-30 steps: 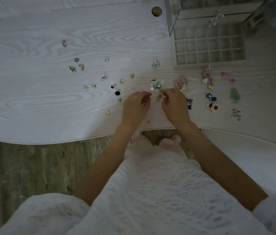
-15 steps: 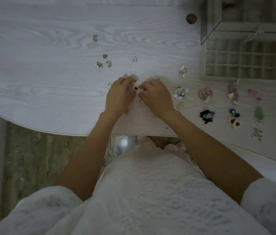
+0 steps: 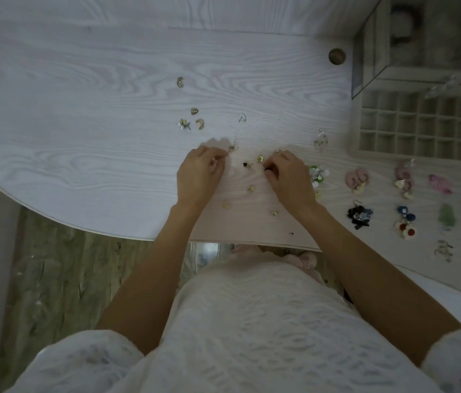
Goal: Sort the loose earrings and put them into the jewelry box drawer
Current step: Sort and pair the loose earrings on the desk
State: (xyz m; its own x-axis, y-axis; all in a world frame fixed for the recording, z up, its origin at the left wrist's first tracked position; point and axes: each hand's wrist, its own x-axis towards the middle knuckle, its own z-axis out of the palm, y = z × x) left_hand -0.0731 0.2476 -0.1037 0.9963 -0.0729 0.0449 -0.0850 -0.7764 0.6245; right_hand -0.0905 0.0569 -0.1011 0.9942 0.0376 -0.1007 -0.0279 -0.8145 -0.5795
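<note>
1. My left hand (image 3: 199, 173) rests on the white wood-grain tabletop (image 3: 82, 114) with its fingers curled in. A small glint shows at the fingertips, but I cannot tell whether they have pinched an earring or only touch it.

2. My right hand (image 3: 287, 177) is curled the same way. Something small and dark sits at its fingertips, which I judge to be a stud being pinched, though the view is too dim to be sure.

3. Between the two sets of fingertips lie a tiny black stud (image 3: 245, 165) and a small square gold stud (image 3: 260, 159), both loose on the wood. I judge the hands have closed in here to match them into pairs.

4. Just nearer me than the fingers, more small gold studs (image 3: 250, 188) lie scattered and unpaired.

5. Beyond the left fingers sits a looser scatter of gold hoops and a clear charm (image 3: 198, 123), well apart from one another, probably unsorted.

6. Right of my right hand, the larger fabric and flower earrings (image 3: 357, 180) lie in spaced groups. The spacing looks like finished pairs waiting to go in.

7. Farther right and beyond those, the pale gridded drawer tray (image 3: 416, 129) stands pulled out from the glass-sided jewelry box (image 3: 427, 38). As far as I can see, its compartments hold nothing yet, so I judge the sorting is well along and the filing not begun.
</note>
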